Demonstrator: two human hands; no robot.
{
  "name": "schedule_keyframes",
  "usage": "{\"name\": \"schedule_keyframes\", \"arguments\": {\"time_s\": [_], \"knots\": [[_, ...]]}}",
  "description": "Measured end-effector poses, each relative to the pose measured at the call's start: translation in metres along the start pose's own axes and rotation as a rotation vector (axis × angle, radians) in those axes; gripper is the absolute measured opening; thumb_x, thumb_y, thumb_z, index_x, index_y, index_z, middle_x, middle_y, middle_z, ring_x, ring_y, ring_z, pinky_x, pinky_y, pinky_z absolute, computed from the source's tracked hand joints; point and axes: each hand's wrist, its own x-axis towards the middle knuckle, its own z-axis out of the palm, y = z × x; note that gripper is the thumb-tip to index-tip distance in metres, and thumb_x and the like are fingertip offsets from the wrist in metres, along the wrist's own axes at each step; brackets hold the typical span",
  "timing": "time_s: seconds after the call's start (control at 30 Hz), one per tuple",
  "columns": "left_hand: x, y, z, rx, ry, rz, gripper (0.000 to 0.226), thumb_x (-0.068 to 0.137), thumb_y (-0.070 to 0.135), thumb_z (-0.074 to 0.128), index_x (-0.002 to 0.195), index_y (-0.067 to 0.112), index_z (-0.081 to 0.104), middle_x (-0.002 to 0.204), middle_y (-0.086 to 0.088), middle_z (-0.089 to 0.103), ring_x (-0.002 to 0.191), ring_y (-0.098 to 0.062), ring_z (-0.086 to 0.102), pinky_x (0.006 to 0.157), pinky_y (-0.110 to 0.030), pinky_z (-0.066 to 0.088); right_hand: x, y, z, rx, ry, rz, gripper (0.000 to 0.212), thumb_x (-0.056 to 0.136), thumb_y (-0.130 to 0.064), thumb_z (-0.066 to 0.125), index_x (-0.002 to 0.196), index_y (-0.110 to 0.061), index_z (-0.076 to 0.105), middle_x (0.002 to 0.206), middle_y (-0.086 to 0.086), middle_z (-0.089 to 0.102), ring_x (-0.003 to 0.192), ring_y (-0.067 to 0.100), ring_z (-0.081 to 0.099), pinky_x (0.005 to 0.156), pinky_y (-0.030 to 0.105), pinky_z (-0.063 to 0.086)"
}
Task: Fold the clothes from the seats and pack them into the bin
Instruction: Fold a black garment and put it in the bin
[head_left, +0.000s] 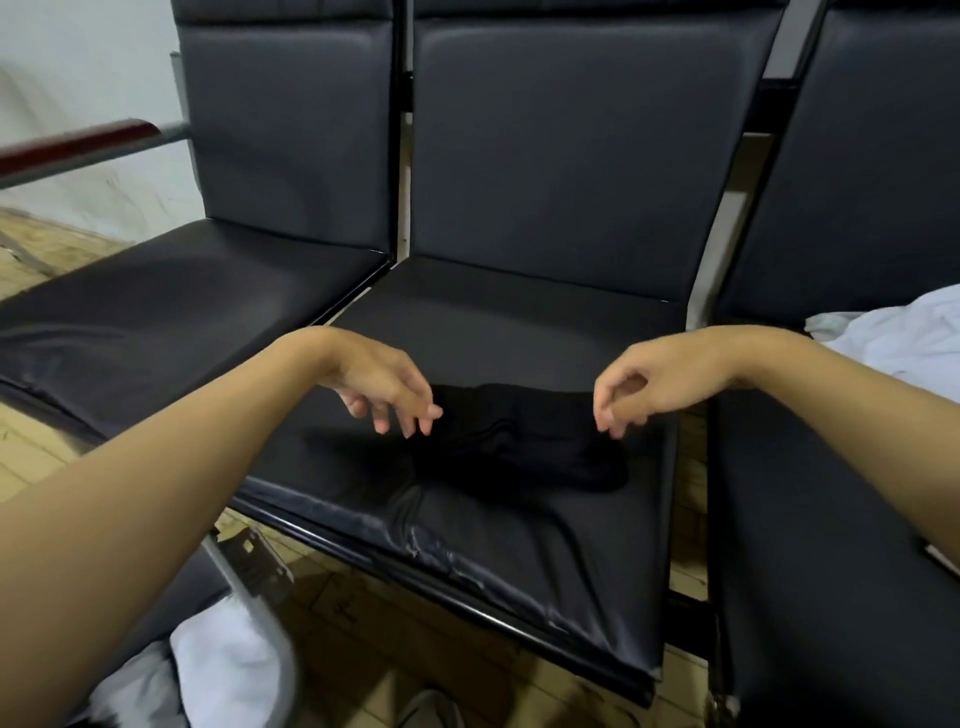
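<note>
A folded black garment (524, 441) lies on the middle black seat (467, 545), hard to tell apart from the dark cushion. My left hand (387, 387) hovers over its left end, fingers hanging loosely curled and holding nothing. Over the garment's right end hangs my right hand (631, 392), fingers also loosely curled and empty. Both hands are just above the cloth, with their fingertips close to it. At the bottom left, the bin (275, 639) shows a grey rim with white cloth (218, 670) inside.
A pile of white clothes (893, 338) lies on the right seat (831, 545). The left seat (171, 301) holds nothing. A red-topped armrest (78, 143) sticks out at the far left. Tiled floor shows under the seats.
</note>
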Motion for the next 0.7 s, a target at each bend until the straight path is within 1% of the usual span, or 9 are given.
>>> {"name": "schedule_keyframes", "arguments": {"time_s": [0.07,0.17,0.23,0.3,0.37,0.4,0.47,0.6,0.7], "knots": [[0.003,0.000,-0.004,0.011,0.110,0.003,0.036,0.102,0.053,0.058,0.109,0.021,0.075,0.117,0.000,0.074,0.076,-0.011,0.065,0.057,-0.021,0.041,0.002,-0.004,-0.002,-0.064,0.169,0.026,0.016,0.103,-0.031,0.061,0.098,-0.034,0.076,0.086,-0.027,0.073,0.080,-0.007,0.064,0.077,0.014,0.045],[0.011,0.000,-0.008,0.007,0.273,0.002,0.038,0.102,0.059,0.054,0.120,0.027,0.065,0.119,0.003,0.069,0.083,-0.012,0.073,0.057,-0.023,0.043,0.016,-0.004,0.001,-0.169,0.307,0.097,0.016,0.104,-0.039,0.058,0.113,-0.034,0.070,0.104,-0.020,0.068,0.099,0.005,0.063,0.090,0.024,0.047],[0.020,-0.001,-0.005,0.032,0.310,-0.033,0.044,0.098,0.063,0.057,0.127,0.029,0.060,0.121,0.004,0.067,0.080,-0.011,0.073,0.056,-0.023,0.043,0.028,-0.003,0.007,-0.229,0.269,0.166,0.031,0.103,-0.044,0.058,0.130,-0.029,0.062,0.118,-0.011,0.066,0.109,0.015,0.061,0.098,0.030,0.047],[0.029,-0.004,-0.001,0.040,0.264,-0.052,0.058,0.089,0.069,0.067,0.130,0.030,0.060,0.123,-0.002,0.069,0.072,-0.012,0.068,0.054,-0.023,0.042,0.037,-0.004,0.014,-0.264,0.194,0.217,0.049,0.101,-0.051,0.061,0.141,-0.024,0.055,0.129,-0.004,0.064,0.110,0.017,0.059,0.098,0.030,0.047],[0.035,-0.008,0.004,-0.002,0.191,-0.050,0.075,0.069,0.075,0.080,0.125,0.028,0.066,0.103,-0.010,0.073,0.064,-0.018,0.053,0.052,-0.025,0.036,0.043,-0.004,0.016,-0.263,0.139,0.254,0.059,0.097,-0.054,0.066,0.143,-0.020,0.053,0.130,-0.002,0.062,0.107,0.017,0.058,0.094,0.029,0.048],[0.037,-0.009,0.005,-0.021,0.167,-0.041,0.075,0.064,0.073,0.084,0.120,0.026,0.069,0.088,-0.010,0.067,0.061,-0.019,0.046,0.051,-0.025,0.033,0.045,-0.004,0.017,-0.258,0.130,0.261,0.058,0.095,-0.055,0.068,0.140,-0.020,0.055,0.127,-0.001,0.063,0.106,0.017,0.060,0.092,0.029,0.049],[0.039,-0.011,0.008,-0.051,0.157,-0.001,0.058,0.074,0.058,0.087,0.115,0.020,0.070,0.076,-0.007,0.056,0.062,-0.021,0.040,0.051,-0.026,0.031,0.051,-0.003,0.017,-0.252,0.128,0.260,0.045,0.093,-0.052,0.072,0.124,-0.021,0.060,0.121,-0.001,0.064,0.105,0.020,0.062,0.089,0.032,0.051],[0.032,-0.010,0.008,-0.118,0.175,0.056,0.039,0.090,0.032,0.081,0.118,0.010,0.065,0.070,-0.004,0.053,0.058,-0.017,0.039,0.049,-0.025,0.029,0.056,0.002,0.019,-0.234,0.179,0.180,0.021,0.094,-0.038,0.072,0.100,-0.029,0.055,0.103,-0.007,0.060,0.092,0.017,0.058,0.072,0.027,0.046],[0.006,-0.012,-0.010,-0.153,0.222,0.091,0.035,0.090,0.020,0.081,0.117,0.008,0.061,0.081,-0.011,0.056,0.062,-0.016,0.042,0.051,-0.025,0.030,0.056,0.001,0.016,-0.138,0.255,0.099,0.022,0.093,-0.029,0.072,0.089,-0.031,0.051,0.083,-0.013,0.051,0.074,0.011,0.050,0.063,0.024,0.038]]}}
